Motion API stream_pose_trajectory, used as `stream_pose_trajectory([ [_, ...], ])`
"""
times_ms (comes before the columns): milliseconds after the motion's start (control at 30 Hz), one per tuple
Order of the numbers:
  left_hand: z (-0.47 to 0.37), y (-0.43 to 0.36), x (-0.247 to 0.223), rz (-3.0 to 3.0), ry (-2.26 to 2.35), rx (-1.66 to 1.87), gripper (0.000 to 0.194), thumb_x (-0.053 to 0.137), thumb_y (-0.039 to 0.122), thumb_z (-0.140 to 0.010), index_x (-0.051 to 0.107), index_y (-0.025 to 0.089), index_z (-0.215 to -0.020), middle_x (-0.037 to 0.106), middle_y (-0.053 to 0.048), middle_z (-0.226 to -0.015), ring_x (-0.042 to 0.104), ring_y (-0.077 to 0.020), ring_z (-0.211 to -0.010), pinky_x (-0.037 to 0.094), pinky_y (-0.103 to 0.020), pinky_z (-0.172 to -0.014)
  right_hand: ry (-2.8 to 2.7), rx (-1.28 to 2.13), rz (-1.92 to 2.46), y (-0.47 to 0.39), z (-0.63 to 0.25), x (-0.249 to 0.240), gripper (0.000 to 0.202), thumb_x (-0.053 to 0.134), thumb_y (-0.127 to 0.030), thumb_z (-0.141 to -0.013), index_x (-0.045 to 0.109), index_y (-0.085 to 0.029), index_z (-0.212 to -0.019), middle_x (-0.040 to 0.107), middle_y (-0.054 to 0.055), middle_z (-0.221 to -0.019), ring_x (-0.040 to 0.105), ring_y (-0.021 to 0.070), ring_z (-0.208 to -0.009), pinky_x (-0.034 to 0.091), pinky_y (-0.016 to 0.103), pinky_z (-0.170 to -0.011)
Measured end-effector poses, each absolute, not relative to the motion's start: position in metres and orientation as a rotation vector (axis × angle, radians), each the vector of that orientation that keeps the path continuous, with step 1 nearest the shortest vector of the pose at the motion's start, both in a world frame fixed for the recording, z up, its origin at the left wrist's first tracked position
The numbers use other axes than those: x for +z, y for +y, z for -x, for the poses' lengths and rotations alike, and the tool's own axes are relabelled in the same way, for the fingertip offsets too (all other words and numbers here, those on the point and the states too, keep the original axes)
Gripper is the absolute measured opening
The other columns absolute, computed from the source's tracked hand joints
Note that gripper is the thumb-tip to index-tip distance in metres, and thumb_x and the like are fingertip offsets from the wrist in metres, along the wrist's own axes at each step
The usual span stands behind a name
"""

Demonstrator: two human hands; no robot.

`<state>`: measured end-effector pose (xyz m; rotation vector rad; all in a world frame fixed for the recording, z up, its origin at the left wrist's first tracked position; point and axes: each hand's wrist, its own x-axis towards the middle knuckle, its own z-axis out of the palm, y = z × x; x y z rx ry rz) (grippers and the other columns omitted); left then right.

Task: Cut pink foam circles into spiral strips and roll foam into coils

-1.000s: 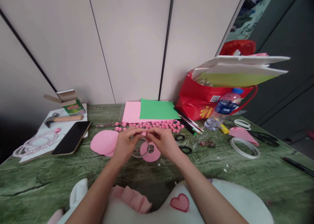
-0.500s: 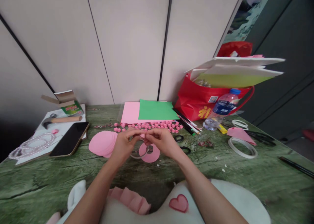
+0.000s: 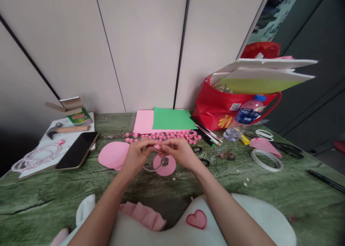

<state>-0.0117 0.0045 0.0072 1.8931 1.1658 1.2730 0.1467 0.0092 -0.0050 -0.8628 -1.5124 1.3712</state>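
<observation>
**Both our hands pinch a small pink piece (image 3: pixel 157 146)**

Mid-frame, our left (image 3: pixel 140 150) and right hands (image 3: pixel 174 149) squeeze it between thumbs and fingertips. Our left hand partly covers the pink disc stack (image 3: pixel 111 155); our right hides part of the scissors (image 3: pixel 197 150). At right, a water bottle (image 3: pixel 246 116) stands before a red bag (image 3: pixel 208 107).

No text legible for sure. Red bag (image 3: pixel 208 105): QR code (image 3: pixel 235 106), yellow printed marking (image 3: pixel 225 121). Bottle (image 3: pixel 237 129): blue label (image 3: pixel 246 115), white characters too small. Green box (image 3: pixel 79 117): reddish lettering, also too small to read.
</observation>
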Motion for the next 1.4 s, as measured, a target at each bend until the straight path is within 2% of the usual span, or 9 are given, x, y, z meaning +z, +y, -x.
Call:
stream_pose_trajectory([
  [300,0.014,0.006,0.007,-1.492,1.073,1.322,0.015,0.064,0.016,-0.062,0.068,0.019,-0.076,0.068,-0.002,-0.076,0.059,-0.0152,-0.071,0.046,-0.028,-0.070,-1.300,1.240,0.880,0.011,-0.145,-0.002,0.021,0.062,-0.036,-0.066,0.060,-0.015,-0.066,0.064,0.002,-0.059,0.061,0.0144,-0.054,0.052,0.029,-0.058],
  [400,0.018,0.008,0.007,-1.124,0.909,1.451,0.019,0.068,0.016,-0.058,0.067,0.018,-0.077,0.067,0.000,-0.073,0.058,-0.0107,-0.067,0.045,-0.024,-0.068,-1.100,1.145,0.700,0.008,-0.152,0.011,0.030,0.055,-0.040,-0.072,0.055,-0.016,-0.055,0.065,0.005,-0.070,0.062,0.0164,-0.067,0.052,0.031,-0.063],
  [467,0.021,0.009,0.009,-0.971,0.807,1.456,0.022,0.069,0.014,-0.057,0.067,0.017,-0.078,0.065,0.001,-0.072,0.057,-0.0082,-0.067,0.044,-0.021,-0.069,-1.053,1.201,0.534,0.005,-0.158,0.018,0.044,0.050,-0.042,-0.076,0.045,-0.016,-0.041,0.063,0.005,-0.075,0.061,0.0171,-0.075,0.052,0.031,-0.065],
  [500,0.021,0.009,0.009,-0.927,0.770,1.434,0.022,0.069,0.014,-0.057,0.067,0.017,-0.079,0.065,0.001,-0.072,0.057,-0.0076,-0.067,0.044,-0.021,-0.069,-1.063,1.246,0.468,0.003,-0.160,0.020,0.044,0.053,-0.040,-0.075,0.043,-0.015,-0.040,0.062,0.005,-0.078,0.061,0.0173,-0.080,0.052,0.030,-0.066],
  [633,0.021,0.007,0.012,-0.870,0.671,1.323,0.019,0.067,0.012,-0.061,0.067,0.015,-0.080,0.064,0.000,-0.072,0.056,-0.0076,-0.068,0.043,-0.021,-0.070,-1.280,1.418,0.372,-0.003,-0.160,0.019,0.023,0.071,-0.028,-0.059,0.051,-0.018,-0.061,0.061,0.002,-0.084,0.058,0.0193,-0.088,0.050,0.034,-0.072],
  [767,0.019,0.004,0.013,-0.854,0.613,1.219,0.014,0.064,0.010,-0.064,0.066,0.013,-0.078,0.063,-0.001,-0.073,0.055,-0.0081,-0.070,0.042,-0.022,-0.073,-1.466,1.148,0.659,-0.002,-0.150,0.010,0.015,0.066,-0.025,-0.065,0.055,-0.018,-0.071,0.061,0.001,-0.069,0.059,0.0134,-0.065,0.050,0.029,-0.064],
  [900,0.020,0.003,0.012,-0.863,0.611,1.120,0.014,0.063,0.011,-0.065,0.066,0.014,-0.078,0.063,-0.002,-0.074,0.055,-0.0088,-0.070,0.042,-0.023,-0.073,-1.627,0.736,0.764,0.000,-0.145,0.006,0.017,0.060,-0.022,-0.071,0.060,-0.020,-0.088,0.061,0.006,-0.088,0.058,0.0145,-0.075,0.049,0.028,-0.067],
  [1067,0.017,0.002,0.010,-0.936,0.650,1.065,0.014,0.064,0.013,-0.065,0.066,0.014,-0.079,0.064,-0.003,-0.076,0.055,-0.0101,-0.071,0.041,-0.024,-0.073,-1.737,0.487,0.717,-0.002,-0.145,0.007,0.012,0.055,-0.020,-0.076,0.063,-0.021,-0.084,0.064,0.005,-0.082,0.057,0.0166,-0.081,0.047,0.031,-0.071],
  [1400,0.015,-0.001,0.011,-1.019,0.698,1.017,0.014,0.065,0.016,-0.065,0.066,0.012,-0.078,0.062,-0.005,-0.072,0.055,-0.0127,-0.068,0.042,-0.028,-0.069,-1.808,0.436,0.693,0.000,-0.145,0.005,0.012,0.050,-0.016,-0.079,0.060,-0.021,-0.081,0.060,0.004,-0.081,0.054,0.0159,-0.084,0.045,0.029,-0.074],
])
